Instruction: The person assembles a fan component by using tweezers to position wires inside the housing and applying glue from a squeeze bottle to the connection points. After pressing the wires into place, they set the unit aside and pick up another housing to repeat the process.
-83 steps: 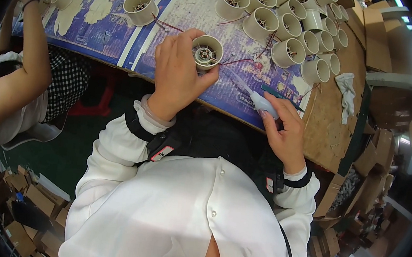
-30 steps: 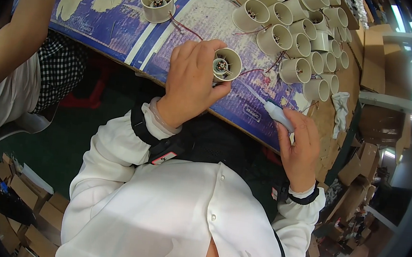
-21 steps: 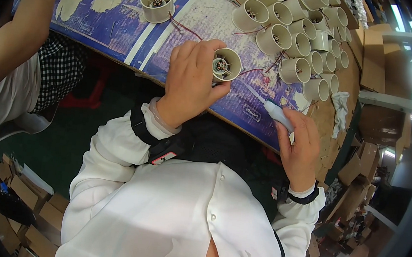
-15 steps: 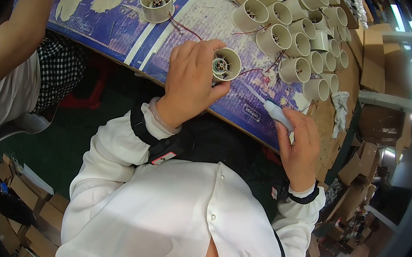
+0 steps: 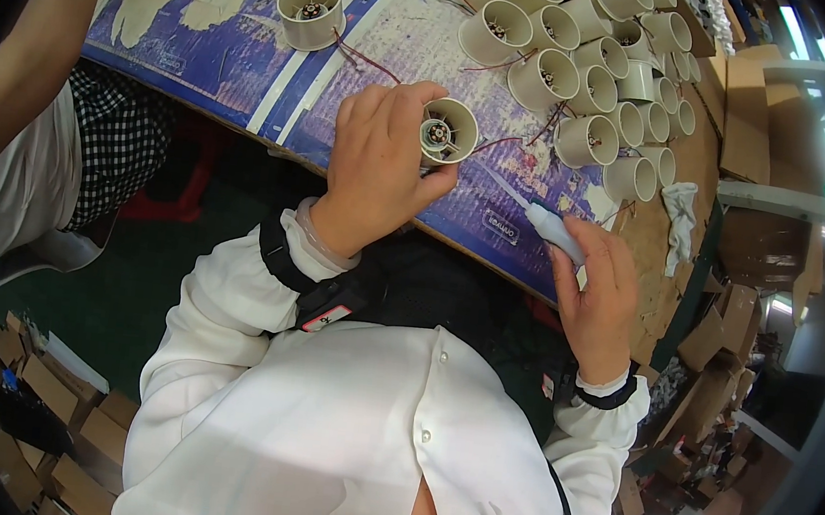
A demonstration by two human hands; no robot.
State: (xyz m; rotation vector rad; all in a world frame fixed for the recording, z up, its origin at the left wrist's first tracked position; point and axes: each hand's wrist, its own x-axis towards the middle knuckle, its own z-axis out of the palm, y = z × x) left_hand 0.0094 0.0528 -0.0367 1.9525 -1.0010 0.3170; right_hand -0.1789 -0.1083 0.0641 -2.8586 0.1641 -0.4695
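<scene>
My left hand (image 5: 383, 159) is closed around a cream plastic cup-shaped housing (image 5: 465, 122) near the table's front edge. Its open mouth tips toward me and shows a round motor-like part with a ring inside. A thin dark red wire (image 5: 497, 145) runs from it to the right. In my right hand (image 5: 598, 292) is a whitish squeeze bottle (image 5: 558, 235) with a long thin nozzle, gripped between thumb and fingers. The nozzle tip points up and left toward the housing, a short way apart from it. My fingers hide part of both.
Many similar cream housings (image 5: 586, 140) crowd the table's right side, some on their sides. Two more (image 5: 309, 20) stand at the back left. A white rag (image 5: 678, 220) hangs by the right edge. Another person's arm (image 5: 24, 76) is at the left. Cardboard boxes (image 5: 78, 424) lie below.
Both hands keep their grips and barely move. The view has shifted slightly, so the table things appear a few pixels to the left.
</scene>
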